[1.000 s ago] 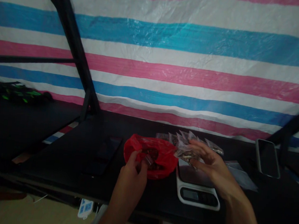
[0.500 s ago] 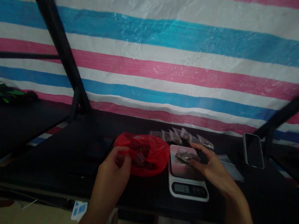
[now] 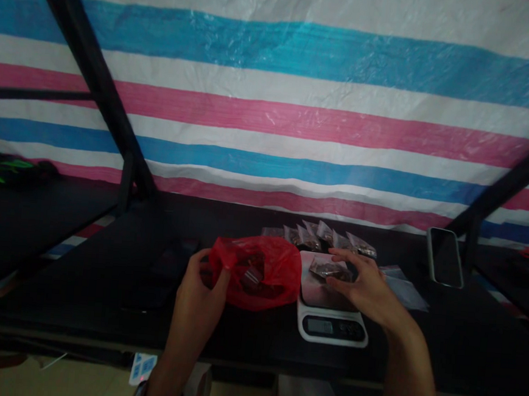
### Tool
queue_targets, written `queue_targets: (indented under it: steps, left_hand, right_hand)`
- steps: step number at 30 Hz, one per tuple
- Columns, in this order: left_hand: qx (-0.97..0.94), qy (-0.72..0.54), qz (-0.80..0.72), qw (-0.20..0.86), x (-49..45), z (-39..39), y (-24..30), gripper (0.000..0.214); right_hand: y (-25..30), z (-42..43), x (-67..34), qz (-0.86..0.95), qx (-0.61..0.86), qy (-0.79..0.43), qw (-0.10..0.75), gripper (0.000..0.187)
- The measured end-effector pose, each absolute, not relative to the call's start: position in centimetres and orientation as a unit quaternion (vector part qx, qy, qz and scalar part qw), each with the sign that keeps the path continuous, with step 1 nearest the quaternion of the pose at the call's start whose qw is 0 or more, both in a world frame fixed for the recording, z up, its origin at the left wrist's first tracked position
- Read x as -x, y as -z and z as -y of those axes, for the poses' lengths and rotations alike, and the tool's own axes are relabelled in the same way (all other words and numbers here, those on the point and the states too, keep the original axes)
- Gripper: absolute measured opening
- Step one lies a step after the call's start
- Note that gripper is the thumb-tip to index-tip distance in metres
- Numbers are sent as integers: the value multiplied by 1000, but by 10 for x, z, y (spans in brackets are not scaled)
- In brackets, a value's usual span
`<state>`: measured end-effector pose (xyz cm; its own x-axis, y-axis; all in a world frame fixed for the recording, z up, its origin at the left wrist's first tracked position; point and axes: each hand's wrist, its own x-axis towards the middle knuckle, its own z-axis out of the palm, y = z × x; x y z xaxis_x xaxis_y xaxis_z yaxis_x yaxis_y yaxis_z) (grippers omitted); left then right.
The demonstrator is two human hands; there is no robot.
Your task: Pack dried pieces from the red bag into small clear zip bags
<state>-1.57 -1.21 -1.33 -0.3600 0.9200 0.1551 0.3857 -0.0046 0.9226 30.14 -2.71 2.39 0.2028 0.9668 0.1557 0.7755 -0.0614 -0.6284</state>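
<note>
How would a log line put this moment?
left fingers: at red bag; right fingers: spread beside filled packet; packet: on scale; behind: more filled packets

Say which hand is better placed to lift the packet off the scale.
Likely the right hand: it is at the packet on the scale; the left hand is at the red bag.

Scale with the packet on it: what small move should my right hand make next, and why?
I'd probably lift the right hand clear of the scale: the packet lies on its plate, but your fingers are close around it. Whether they touch is unclear; any contact could skew the reading.
</note>
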Motion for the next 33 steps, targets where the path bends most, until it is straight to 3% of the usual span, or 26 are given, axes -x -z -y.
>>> queue_targets:
  steps: [12,22,27,33]
  left_hand:
    - [-493,-525,-640,269,29,12,12,67]
    - [-497,-514,-647,264,27,14,8,72]
    - [-504,-505,-643,279,23,14,7,83]
    - [-517,-498,-626,303,19,16,6,71]
  right_hand:
    - [-33,33,-301,609,733,-138,270,58]
    - [-24,31,-306,622,709,-140,301,58]
    - [-18,25,-309,632,669,-160,359,41]
    - [-35,18,-277,620,577,-210,488,46]
